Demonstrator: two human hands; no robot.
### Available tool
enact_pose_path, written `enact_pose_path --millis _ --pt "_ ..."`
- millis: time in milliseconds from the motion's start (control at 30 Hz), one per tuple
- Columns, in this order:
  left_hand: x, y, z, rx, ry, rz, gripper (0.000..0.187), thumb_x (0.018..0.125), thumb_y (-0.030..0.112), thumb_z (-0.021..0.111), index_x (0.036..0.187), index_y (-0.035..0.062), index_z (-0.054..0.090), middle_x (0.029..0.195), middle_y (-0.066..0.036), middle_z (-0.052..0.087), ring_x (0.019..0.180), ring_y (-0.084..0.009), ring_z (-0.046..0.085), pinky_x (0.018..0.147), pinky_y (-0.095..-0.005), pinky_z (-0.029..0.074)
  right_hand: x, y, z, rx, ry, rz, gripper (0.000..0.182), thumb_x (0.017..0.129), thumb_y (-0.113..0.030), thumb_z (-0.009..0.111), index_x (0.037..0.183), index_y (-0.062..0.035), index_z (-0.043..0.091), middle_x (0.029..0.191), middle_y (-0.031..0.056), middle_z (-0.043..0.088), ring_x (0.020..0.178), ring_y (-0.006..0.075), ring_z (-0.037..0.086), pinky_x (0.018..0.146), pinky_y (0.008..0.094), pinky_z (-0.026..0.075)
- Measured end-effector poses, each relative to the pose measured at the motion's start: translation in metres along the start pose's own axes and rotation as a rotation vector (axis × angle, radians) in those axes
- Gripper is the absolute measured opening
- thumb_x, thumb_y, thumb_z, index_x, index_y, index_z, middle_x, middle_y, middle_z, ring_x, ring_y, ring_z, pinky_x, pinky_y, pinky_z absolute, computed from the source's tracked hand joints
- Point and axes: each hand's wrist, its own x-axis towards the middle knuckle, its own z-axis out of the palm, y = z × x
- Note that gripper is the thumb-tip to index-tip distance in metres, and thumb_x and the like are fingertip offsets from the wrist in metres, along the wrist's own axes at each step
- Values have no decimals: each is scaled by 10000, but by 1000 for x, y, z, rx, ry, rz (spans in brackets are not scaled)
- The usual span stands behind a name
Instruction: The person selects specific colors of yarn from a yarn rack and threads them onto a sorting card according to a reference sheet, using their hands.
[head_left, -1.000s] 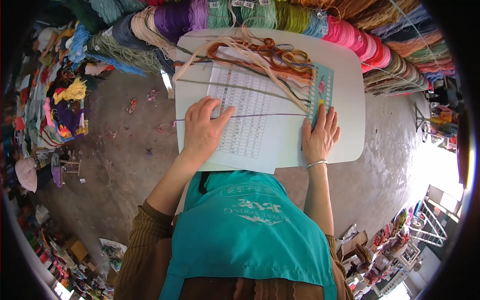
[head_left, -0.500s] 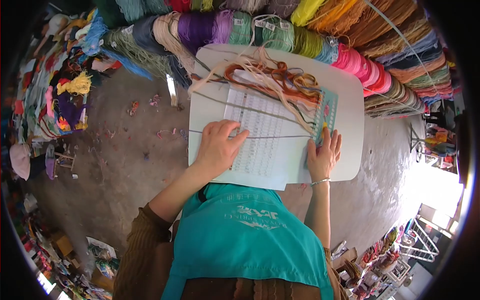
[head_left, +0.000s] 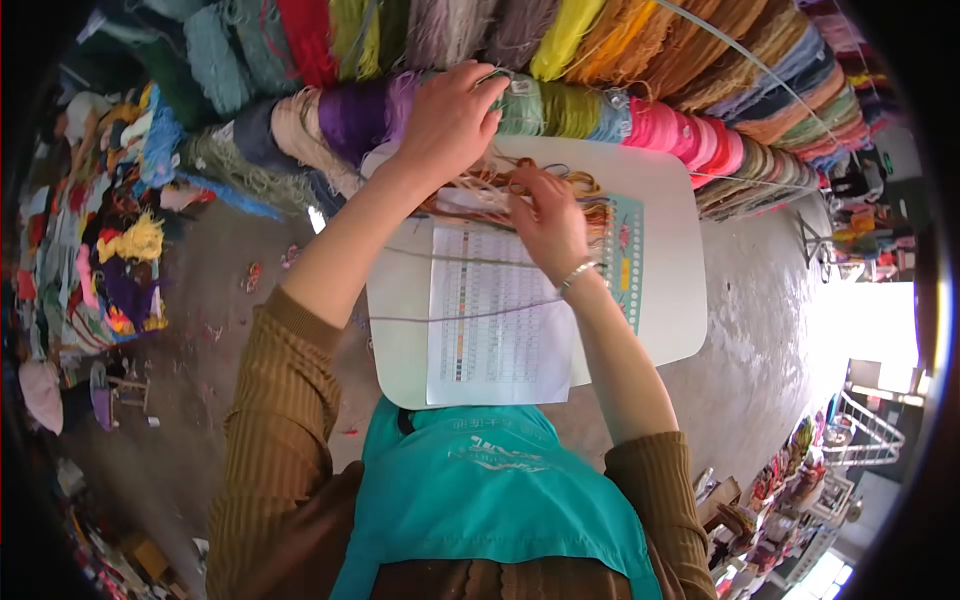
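My left hand (head_left: 452,125) is raised to the hanging row of yarn skeins, its bent, spread fingers against a pale green skein (head_left: 522,108). Below it, my right hand (head_left: 552,222) has its fingers curled around some of the bundled brown and cream threads (head_left: 480,190); the fingertips are partly hidden. These threads run to a teal punched card (head_left: 626,262) with a row of holes. A printed chart sheet (head_left: 500,350) lies on the white board (head_left: 670,290) in front of me. A grey-green thread (head_left: 460,258) and a purple thread (head_left: 470,318) stretch across the sheet.
Purple (head_left: 352,122), olive (head_left: 570,110) and pink skeins (head_left: 660,128) hang along the board's far edge, with more yarn above. Heaped coloured yarn (head_left: 130,240) stands at the left. Thread scraps (head_left: 253,275) lie on the concrete floor (head_left: 250,330).
My left hand has gone from the chart sheet up to the hanging skeins. My right hand has left the card's edge and moved up and left onto the threads. The view has shifted.
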Motion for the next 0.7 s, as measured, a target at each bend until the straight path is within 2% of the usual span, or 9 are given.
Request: enact_pose_path --millis 33,67,100,167,233,267,400,567,700 --pt "12 -3 12 35 -18 21 396 869 163 678 1244 55 610 1271 -128 594 1161 -330 577 968 -439 478 7 -3 4 36 -50 79 213 873 -177 633 1038 -58 698 1094 160 692 1056 312 648 905 398 512" --pt "21 -6 26 79 -31 28 419 886 215 669 1277 79 604 1302 -113 585 1194 -310 566 987 -444 464 13 -2 10 221 1 217 180 875 -194 641 960 -54 715 948 155 719 878 300 701 773 382 547" --pt "29 -8 39 98 -94 26 444 908 262 646 1322 118 578 1344 -98 560 1259 -290 516 1011 -475 429 19 9 12 213 17 218 180 875 -194 641 960 -54 715 948 155 719 878 300 701 773 382 547" --pt "40 -15 64 166 -164 53 485 940 362 599 1394 203 544 1403 -59 530 1343 -280 447 1038 -510 388 34 32 15 192 182 256 181 871 -202 656 906 -38 723 837 153 722 754 300 711 698 368 554" --pt "39 -12 74 191 -245 7 470 941 368 591 1386 221 556 1404 -48 531 1346 -296 439 1041 -519 385 50 50 8 221 259 368 167 855 -199 670 889 -47 731 809 147 728 770 290 717 711 367 554" --pt "35 -10 78 197 -220 -1 457 945 356 574 1379 212 566 1376 -49 551 1346 -304 435 1043 -526 382 57 60 4 241 284 403 163 852 -197 671 893 -52 734 819 146 731 779 285 720 714 365 554" --pt "32 -11 82 173 -169 22 442 928 299 581 1358 197 586 1304 -61 592 1329 -309 447 1057 -525 369 72 79 1 109 309 418 180 838 -221 674 891 -59 733 816 134 734 778 304 717 741 384 557" --pt "34 -10 80 177 -150 37 430 911 278 587 1332 192 606 1288 -71 597 1316 -314 453 1070 -530 357 89 73 13 -24 317 393 182 829 -257 677 921 -103 703 932 124 701 858 339 680 759 438 536" --pt "35 -9 80 168 -144 32 420 904 259 584 1317 192 617 1277 -78 601 1313 -323 456 1077 -536 354 96 67 20 -95 327 402 190 819 -270 684 908 -103 706 933 121 699 863 341 677 758 439 535"
